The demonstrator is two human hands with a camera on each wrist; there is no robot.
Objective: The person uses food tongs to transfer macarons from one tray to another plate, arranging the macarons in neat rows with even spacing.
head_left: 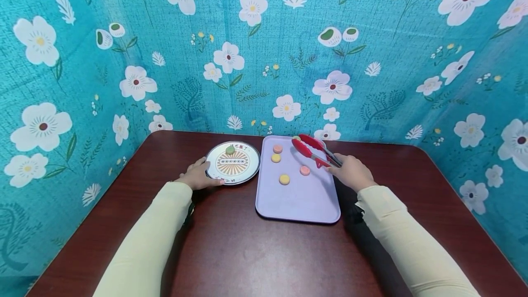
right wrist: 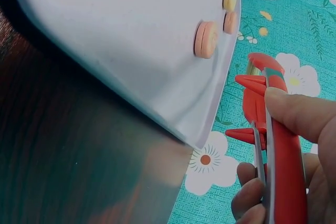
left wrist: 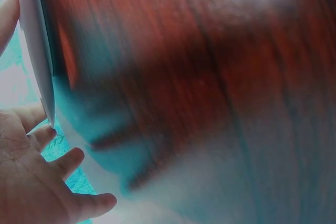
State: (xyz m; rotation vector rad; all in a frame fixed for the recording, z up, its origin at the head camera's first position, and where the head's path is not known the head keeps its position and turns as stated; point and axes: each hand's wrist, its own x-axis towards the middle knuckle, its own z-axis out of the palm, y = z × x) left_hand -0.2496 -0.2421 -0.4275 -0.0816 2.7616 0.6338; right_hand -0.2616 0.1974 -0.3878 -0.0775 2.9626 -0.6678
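I see right hand (head_left: pixel 350 171) gripping tongs (head_left: pixel 303 148) over tray (head_left: pixel 297 201), macaron (head_left: pixel 295 139) pinched. Left hand (head_left: pixel 197 176), spread wide, touches plate (head_left: pixel 252 165).

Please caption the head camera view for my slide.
Left hand touching a plate with one green macaron; right hand holding red tongs over a lilac tray of four pink and yellow macarons.

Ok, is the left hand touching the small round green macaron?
Apart: the head view shows uncovered surface of the round white plate between the left hand and the green macaron.
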